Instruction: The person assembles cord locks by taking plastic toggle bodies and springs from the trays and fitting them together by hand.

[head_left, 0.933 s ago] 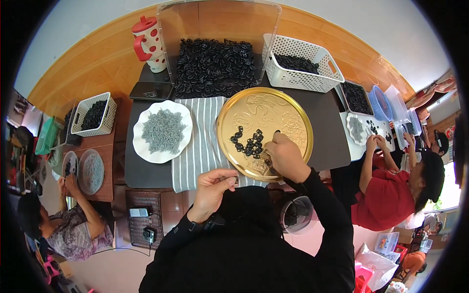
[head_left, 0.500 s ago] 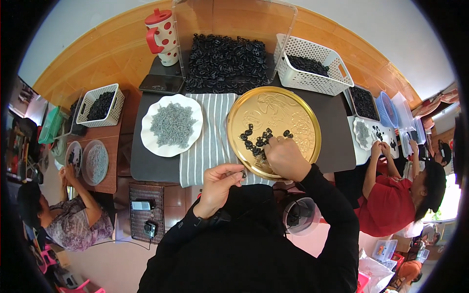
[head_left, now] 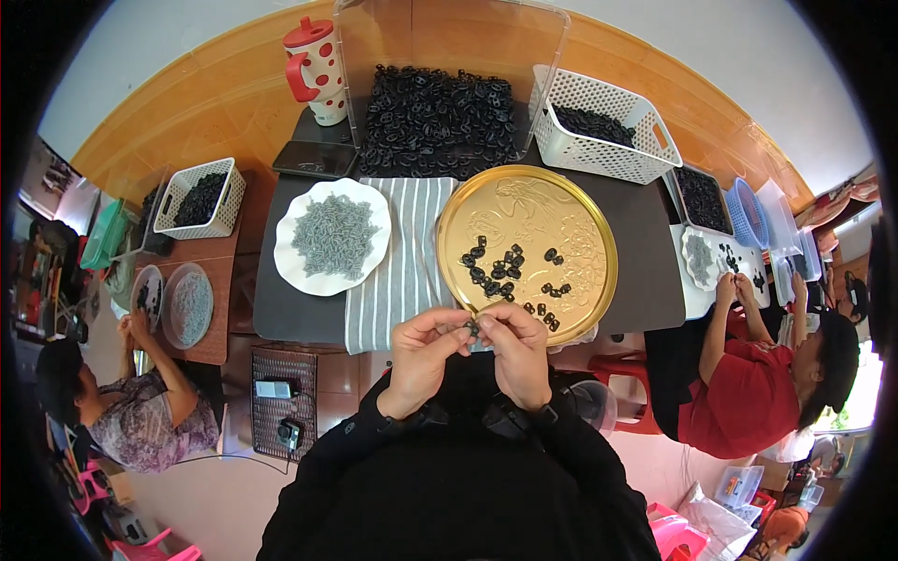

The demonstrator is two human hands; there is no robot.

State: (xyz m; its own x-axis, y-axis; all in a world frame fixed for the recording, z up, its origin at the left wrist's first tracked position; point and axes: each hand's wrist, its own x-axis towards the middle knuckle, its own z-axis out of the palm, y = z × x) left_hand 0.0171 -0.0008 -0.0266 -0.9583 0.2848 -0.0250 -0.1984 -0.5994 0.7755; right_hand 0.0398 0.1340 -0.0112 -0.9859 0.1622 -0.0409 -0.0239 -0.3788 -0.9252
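My left hand (head_left: 418, 366) and my right hand (head_left: 520, 360) meet just in front of the near edge of a round gold tray (head_left: 591, 220). Between the left thumb and forefinger is a small black piece (head_left: 472, 329). The fingertips of the right hand are closed together against it; what they pinch, if anything, is too small to make out. Several loose black plastic pieces (head_left: 505, 266), with holes in them, lie scattered on the tray. To its left, a white scalloped plate (head_left: 285, 257) holds a heap of small grey parts (head_left: 335, 236), too fine to name.
A grey striped cloth (head_left: 393, 309) lies under the tray. Behind stand a clear bin (head_left: 561, 56) of black pieces, a white basket (head_left: 599, 159), a dark flat device (head_left: 315, 159) and a polka-dot tumbler (head_left: 323, 79). Other people (head_left: 762, 383) sit at tables on both sides.
My right hand has left the pieces on the tray and come back to join my left hand. More black pieces now show where it was.
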